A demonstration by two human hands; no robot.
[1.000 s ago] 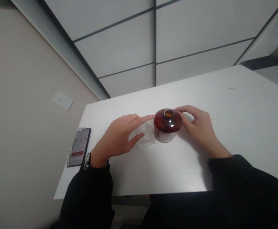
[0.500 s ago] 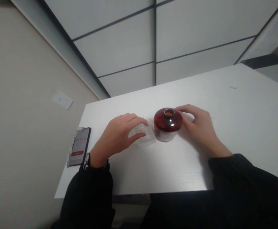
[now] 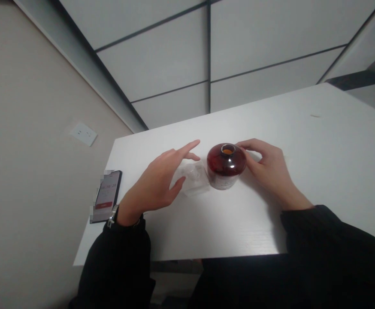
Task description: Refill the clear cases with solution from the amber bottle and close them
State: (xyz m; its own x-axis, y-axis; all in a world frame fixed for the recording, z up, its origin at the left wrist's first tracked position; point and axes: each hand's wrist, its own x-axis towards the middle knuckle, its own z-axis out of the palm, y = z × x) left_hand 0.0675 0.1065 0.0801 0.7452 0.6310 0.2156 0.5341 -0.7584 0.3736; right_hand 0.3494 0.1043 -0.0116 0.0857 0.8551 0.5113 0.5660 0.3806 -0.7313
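Observation:
A round dark red glass bottle (image 3: 226,166) stands on the white table, its open mouth showing orange inside and a pale label low on its front. My right hand (image 3: 266,169) grips the bottle's right side with its fingertips. Just left of the bottle lies a clear plastic blister piece (image 3: 193,179), touching or nearly touching it. My left hand (image 3: 153,183) hovers with spread fingers above and left of the plastic, its index finger pointing toward the bottle's neck but apart from it.
A smartphone (image 3: 106,196) with a lit screen lies at the table's left edge, near the wristwatch (image 3: 113,216) on my left wrist. The table (image 3: 239,227) meets a beige wall on the left, which has a white wall socket (image 3: 83,134). Black sleeves cover both forearms.
My left hand has lifted off the clear plastic piece and opened, moving left. A moment earlier it was cupped over the plastic. The bottle and my right hand stay in place.

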